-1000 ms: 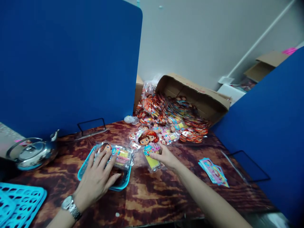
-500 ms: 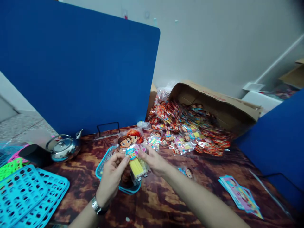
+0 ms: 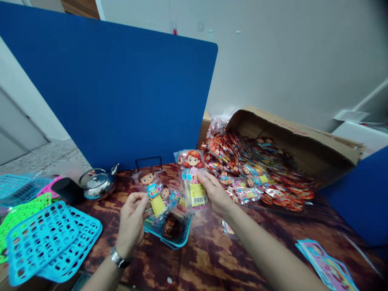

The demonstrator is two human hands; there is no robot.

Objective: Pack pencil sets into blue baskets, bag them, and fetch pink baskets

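Between thumb and fingers, my left hand (image 3: 135, 214) pinches a clear packet with a brown-haired cartoon boy (image 3: 149, 188) and a yellow block on it. My right hand (image 3: 214, 190) grips a packet with a red-haired cartoon girl (image 3: 192, 165); a second girl packet shows behind its left edge. Below both hands stands a blue plastic basket (image 3: 177, 243), partly hidden by the packets. More boy packets and something dark brown lie in it. A large heap of similar packets (image 3: 224, 147) spills from a tipped cardboard box (image 3: 318, 153) beyond my right hand.
Blue perforated plastic panels (image 3: 45, 242) and a green one (image 3: 27, 212) lie at the left. Near them stand a steel kettle (image 3: 98, 184) and a black cylinder (image 3: 67, 190). Printed cards (image 3: 329, 266) lie at the right front. A blue partition (image 3: 130, 89) rises behind the table.
My hands have moved apart, separating the overlapping boy and girl packets. The boy packet is now in my left hand and the girl packets in my right. The view has shifted left.
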